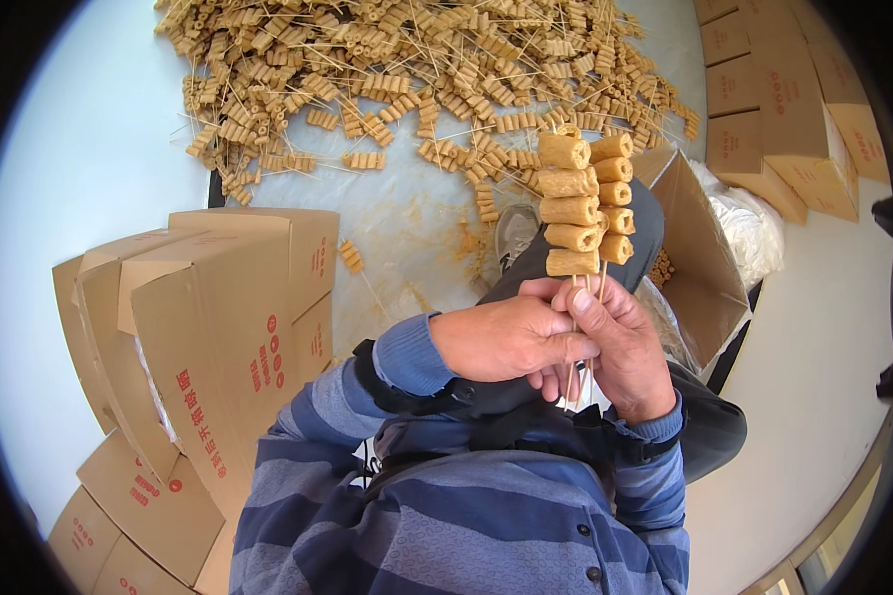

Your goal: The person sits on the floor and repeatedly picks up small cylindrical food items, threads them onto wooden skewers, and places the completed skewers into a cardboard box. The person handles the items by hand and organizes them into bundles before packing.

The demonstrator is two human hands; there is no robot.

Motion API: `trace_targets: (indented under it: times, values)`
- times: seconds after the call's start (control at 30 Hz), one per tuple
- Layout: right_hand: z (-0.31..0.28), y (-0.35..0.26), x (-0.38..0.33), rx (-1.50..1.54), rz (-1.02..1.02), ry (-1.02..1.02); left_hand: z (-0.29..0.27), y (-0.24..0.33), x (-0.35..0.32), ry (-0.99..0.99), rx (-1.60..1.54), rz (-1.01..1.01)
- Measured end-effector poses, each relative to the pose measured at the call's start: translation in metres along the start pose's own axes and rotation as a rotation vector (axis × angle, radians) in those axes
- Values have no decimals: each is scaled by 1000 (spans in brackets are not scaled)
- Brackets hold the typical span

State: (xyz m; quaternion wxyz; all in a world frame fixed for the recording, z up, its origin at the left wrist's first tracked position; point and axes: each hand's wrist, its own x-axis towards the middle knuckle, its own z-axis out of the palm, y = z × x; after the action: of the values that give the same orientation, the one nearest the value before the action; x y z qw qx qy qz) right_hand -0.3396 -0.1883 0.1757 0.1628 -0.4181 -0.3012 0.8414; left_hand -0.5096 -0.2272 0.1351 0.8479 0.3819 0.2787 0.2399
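Here, hands (501, 337) (627, 345) grip skewers (570, 210); open carton (706, 260) contains rolls (662, 267).

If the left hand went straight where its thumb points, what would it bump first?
Apart from the skewers whose sticks are at its thumb, the left hand would probably meet the right hand first; whether they touch is hard to tell.

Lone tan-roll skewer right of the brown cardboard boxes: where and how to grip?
Probably pinch its bare wooden stick, from lower right: the stick projects that way beyond the tan rolls, while the brown cardboard boxes stand on its left.
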Motion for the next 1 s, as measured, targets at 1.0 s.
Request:
trace_targets:
  times: [1.0]
  values:
    - [-28, -7, 53, 86, -215, 266, -406, -260, -55, 1688, 805, -573]
